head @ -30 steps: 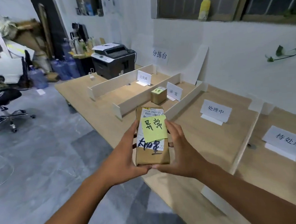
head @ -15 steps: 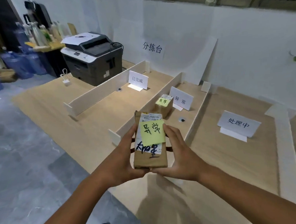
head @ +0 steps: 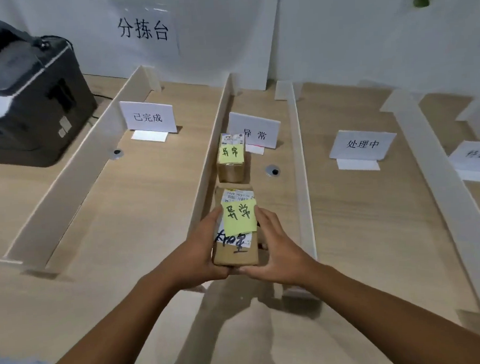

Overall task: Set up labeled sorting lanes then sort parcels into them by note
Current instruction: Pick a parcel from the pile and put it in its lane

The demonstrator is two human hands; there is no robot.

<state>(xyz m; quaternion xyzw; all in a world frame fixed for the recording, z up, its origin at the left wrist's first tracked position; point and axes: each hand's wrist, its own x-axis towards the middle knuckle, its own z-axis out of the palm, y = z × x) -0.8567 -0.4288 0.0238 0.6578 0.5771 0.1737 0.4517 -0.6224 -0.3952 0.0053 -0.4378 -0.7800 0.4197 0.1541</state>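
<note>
Brown parcel point(head: 234, 232) clamped between left hand point(head: 200, 249) and right hand point(head: 275, 249), note point(head: 239, 216) facing up to match the 异常 sign point(head: 254, 129) at 12 o'clock; probably not yet on the counter point(head: 374, 216).

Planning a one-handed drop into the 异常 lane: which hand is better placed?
Right, marginally. The right hand is over the 异常 lane; the left hand, gripping the parcel too, sits above the divider.
</note>
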